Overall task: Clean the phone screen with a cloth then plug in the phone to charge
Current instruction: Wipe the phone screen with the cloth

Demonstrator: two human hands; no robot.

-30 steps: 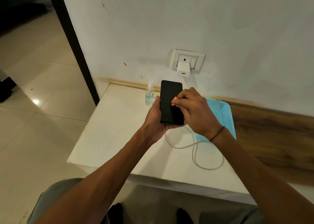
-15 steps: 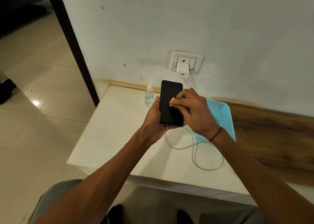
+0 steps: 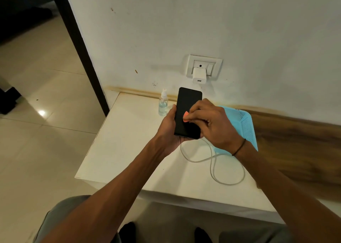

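left hand (image 3: 168,130) holding phone (image 3: 187,111), cloth (image 3: 185,116) on screen

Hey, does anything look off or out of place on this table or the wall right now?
Nothing spilled or broken. Oddities: the wall has dark specks, and the charger has no cable plugged in; the white cable lies loose on the table.

cloth (image 3: 185,116): mostly hidden under right hand (image 3: 214,124) | phone (image 3: 187,111): lower right corner covered | basket (image 3: 243,124): partly behind wrist

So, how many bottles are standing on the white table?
1: a small clear plastic spray bottle stands near the wall, left of the black phone. The hands could hide another.
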